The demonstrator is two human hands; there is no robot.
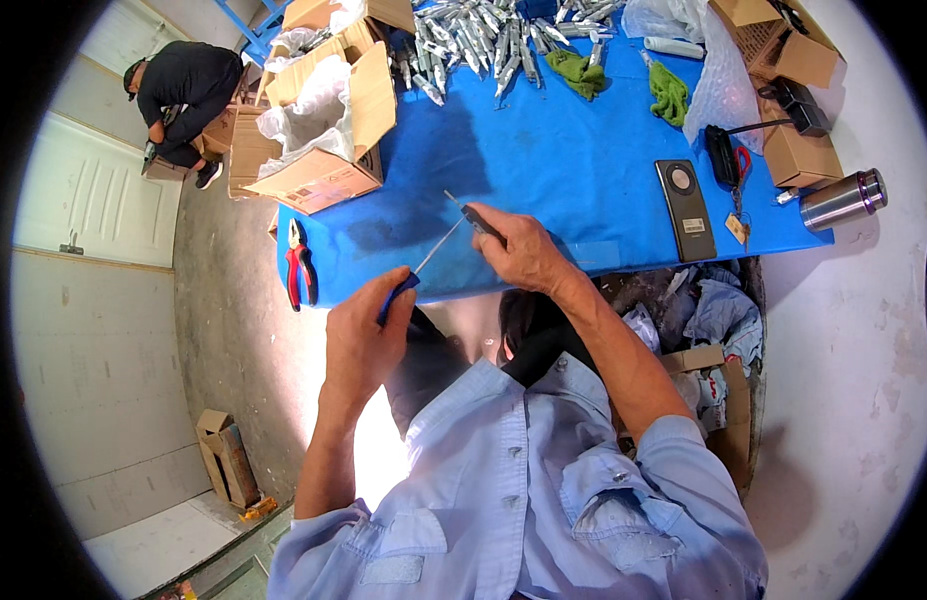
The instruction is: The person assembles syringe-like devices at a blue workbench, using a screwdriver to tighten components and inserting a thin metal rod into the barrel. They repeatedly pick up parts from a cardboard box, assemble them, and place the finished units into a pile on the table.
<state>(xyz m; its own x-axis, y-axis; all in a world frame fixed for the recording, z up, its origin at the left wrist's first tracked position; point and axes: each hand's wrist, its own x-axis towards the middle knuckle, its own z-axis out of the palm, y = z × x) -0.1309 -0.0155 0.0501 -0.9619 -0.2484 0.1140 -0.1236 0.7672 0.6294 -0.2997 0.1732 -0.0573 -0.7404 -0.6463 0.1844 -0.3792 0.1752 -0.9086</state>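
Note:
My left hand (366,328) is closed round the blue handle of a screwdriver (439,248), its thin metal shaft slanting up and to the right. My right hand (526,250) grips a slim dark-handled tool (481,223) with a narrow metal tip that points up and left; I cannot make out its kind. The two tools come close together above the near edge of the blue-covered table (544,170); whether they touch is unclear. Red-and-black pliers (301,265) lie on the table to the left of my left hand.
Many metal pieces (474,45) are piled at the back. Green cloths (576,72), a phone (686,210), a steel flask (844,200) and bubble wrap (729,85) lie to the right. An opened carton (319,180) stands at the left. Another person (189,85) bends over beyond it.

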